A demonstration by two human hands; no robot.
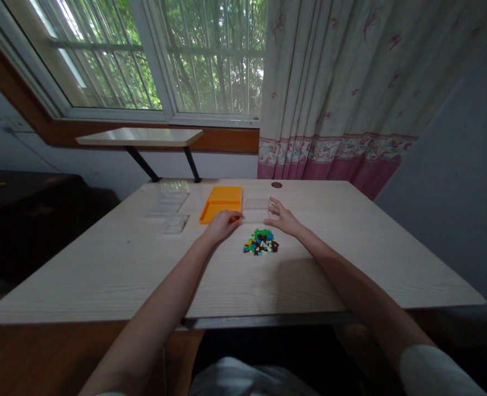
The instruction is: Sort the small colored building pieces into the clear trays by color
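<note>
A clear plastic box lies on the table between my two hands. My left hand has its fingers closed at the box's near left corner, right beside an open orange case. On the opposite side, my right hand grips the right edge, thumb at the near corner and fingers curved along the side. A small pile of mixed green, blue, yellow, brown and white pieces sits just in front of the box, apart from both hands. The pieces are too small to make out singly.
More clear plastic trays and a smaller clear box lie to the left on the pale wooden table. A raised shelf on black legs stands at the back left. A round brown disc is near the back edge, below the curtain.
</note>
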